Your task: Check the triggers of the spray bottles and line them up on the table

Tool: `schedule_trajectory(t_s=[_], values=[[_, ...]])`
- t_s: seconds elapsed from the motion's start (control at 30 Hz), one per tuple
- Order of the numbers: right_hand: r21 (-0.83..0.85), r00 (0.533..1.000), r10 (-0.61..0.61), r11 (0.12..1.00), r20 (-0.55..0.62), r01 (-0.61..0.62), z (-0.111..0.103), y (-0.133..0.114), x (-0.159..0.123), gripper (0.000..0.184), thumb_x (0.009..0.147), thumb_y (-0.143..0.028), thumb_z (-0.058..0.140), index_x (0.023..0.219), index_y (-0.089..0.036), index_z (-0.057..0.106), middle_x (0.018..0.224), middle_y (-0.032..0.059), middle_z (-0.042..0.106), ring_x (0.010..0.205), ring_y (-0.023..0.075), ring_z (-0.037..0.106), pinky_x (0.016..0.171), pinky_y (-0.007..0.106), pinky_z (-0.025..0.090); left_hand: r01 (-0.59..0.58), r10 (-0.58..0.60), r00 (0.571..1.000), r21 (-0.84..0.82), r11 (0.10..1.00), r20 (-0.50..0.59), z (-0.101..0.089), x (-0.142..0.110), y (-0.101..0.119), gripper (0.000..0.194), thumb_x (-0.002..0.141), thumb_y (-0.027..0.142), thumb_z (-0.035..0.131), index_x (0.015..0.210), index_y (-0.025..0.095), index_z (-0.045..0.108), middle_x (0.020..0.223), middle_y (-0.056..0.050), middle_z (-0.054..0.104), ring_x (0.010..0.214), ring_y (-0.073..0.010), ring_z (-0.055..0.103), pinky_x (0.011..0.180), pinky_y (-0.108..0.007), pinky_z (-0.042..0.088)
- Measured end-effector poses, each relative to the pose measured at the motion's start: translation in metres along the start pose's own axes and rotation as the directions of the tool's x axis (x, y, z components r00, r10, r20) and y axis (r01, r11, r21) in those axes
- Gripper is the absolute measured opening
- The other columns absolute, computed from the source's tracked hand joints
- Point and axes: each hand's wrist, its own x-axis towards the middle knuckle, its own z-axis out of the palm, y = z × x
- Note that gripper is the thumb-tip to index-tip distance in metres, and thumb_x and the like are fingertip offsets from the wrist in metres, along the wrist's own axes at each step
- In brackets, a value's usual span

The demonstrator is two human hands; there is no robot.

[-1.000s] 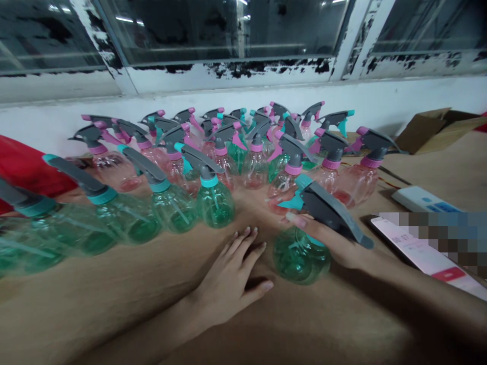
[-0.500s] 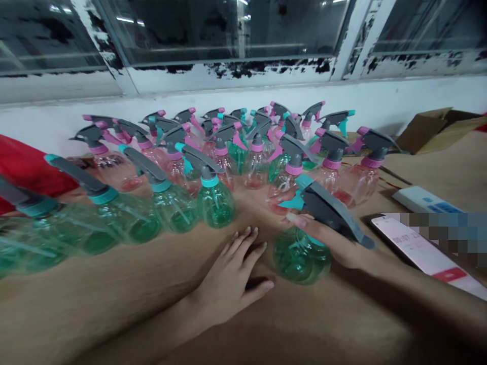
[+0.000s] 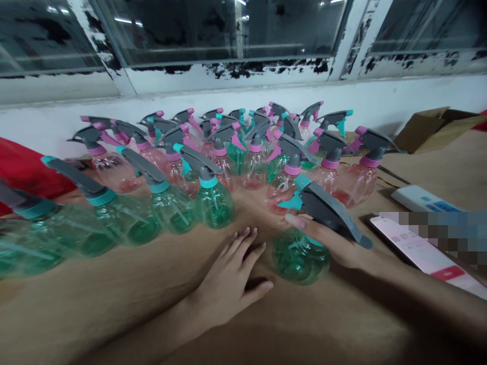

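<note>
My right hand [image 3: 327, 241] grips a green spray bottle [image 3: 300, 256] at its neck, under the grey trigger head [image 3: 327, 208] with a teal nozzle; the bottle stands on the brown table [image 3: 114, 299]. Just left of that bottle my left hand [image 3: 228, 281] lies flat on the table, fingers stretched out and holding nothing. Behind the hands stand several more spray bottles: a row of green ones [image 3: 213, 200] running left, and pink ones [image 3: 357, 177] crowded toward the wall.
A phone [image 3: 422, 253] with a lit screen lies to the right, beside a white device [image 3: 422, 198]. A cardboard box [image 3: 437, 126] sits at the far right by the wall. Something red [image 3: 26, 170] lies at the left edge. Windows run along the back.
</note>
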Motion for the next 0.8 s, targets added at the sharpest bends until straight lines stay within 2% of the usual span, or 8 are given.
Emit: schedule_trajectory(t_s=[0.13,0.2,0.37,0.47,0.57,0.67,0.8], values=[[0.08,0.999,0.044,0.996,-0.019,-0.042,0.001,-0.006,0.003,0.019,0.086,-0.037,0.057,0.1,-0.028,0.067,0.085,-0.0007,0.068,0.091,0.0195,0.065,0.086,0.034,0.05,-0.006,0.006,1.0,0.007,1.0,-0.008,0.001,-0.001,0.0,0.062,0.091,0.054,0.048,0.135,0.011,0.043,0.149,-0.016,0.027,0.138,-0.0311,0.02,0.107,-0.049,0.029],[0.103,0.999,0.033,0.994,-0.009,-0.032,0.002,-0.009,0.005,0.021,0.086,-0.039,0.057,0.102,-0.028,0.065,0.087,-0.0003,0.068,0.092,0.019,0.064,0.088,0.034,0.048,-0.011,0.011,1.0,0.01,1.0,-0.008,0.0,-0.001,0.0,0.062,0.092,0.054,0.048,0.135,0.011,0.043,0.149,-0.017,0.027,0.138,-0.0308,0.02,0.107,-0.049,0.029],[0.099,0.999,0.028,0.995,-0.039,-0.024,-0.002,-0.014,0.004,0.019,0.085,-0.042,0.057,0.082,-0.023,0.06,0.076,-0.0004,0.063,0.07,0.0162,0.062,0.069,0.031,0.05,-0.007,0.007,1.0,0.01,1.0,0.003,-0.002,-0.001,0.0,0.062,0.091,0.054,0.049,0.135,0.01,0.043,0.149,-0.017,0.028,0.138,-0.0307,0.021,0.108,-0.048,0.028],[0.072,0.998,0.053,0.996,0.016,-0.054,-0.004,-0.018,0.003,0.019,0.085,-0.041,0.057,0.083,-0.023,0.059,0.07,-0.0011,0.06,0.064,0.0152,0.059,0.062,0.03,0.049,0.0,0.0,1.0,0.001,1.0,0.008,-0.002,0.0,0.0,0.061,0.091,0.054,0.048,0.135,0.012,0.042,0.15,-0.015,0.027,0.138,-0.0308,0.02,0.108,-0.048,0.028],[0.071,0.999,0.037,0.997,0.04,-0.04,-0.004,-0.022,0.004,0.023,0.086,-0.045,0.054,0.091,-0.024,0.061,0.07,-0.0014,0.06,0.065,0.0158,0.059,0.063,0.03,0.049,0.009,-0.008,1.0,-0.02,1.0,0.013,-0.001,0.0,0.0,0.061,0.092,0.054,0.048,0.136,0.014,0.041,0.15,-0.013,0.028,0.139,-0.0301,0.02,0.108,-0.049,0.028],[0.083,0.997,0.027,0.996,0.066,-0.032,-0.002,-0.024,0.005,0.026,0.086,-0.048,0.053,0.086,-0.025,0.065,0.068,-0.0007,0.061,0.067,0.017,0.06,0.067,0.032,0.05,0.02,-0.019,1.0,-0.052,0.998,0.013,0.0,-0.001,0.0,0.063,0.092,0.055,0.047,0.138,0.014,0.038,0.149,-0.013,0.029,0.139,-0.0294,0.019,0.108,-0.049,0.027],[0.083,0.999,-0.001,0.997,0.043,-0.002,-0.001,-0.024,0.004,0.029,0.083,-0.05,0.055,0.09,-0.025,0.068,0.08,0.0022,0.067,0.078,0.0188,0.064,0.076,0.034,0.052,0.026,-0.024,1.0,-0.066,0.997,0.018,0.001,-0.002,-0.001,0.063,0.092,0.055,0.047,0.14,0.015,0.036,0.149,-0.012,0.031,0.139,-0.0294,0.018,0.109,-0.049,0.026]])
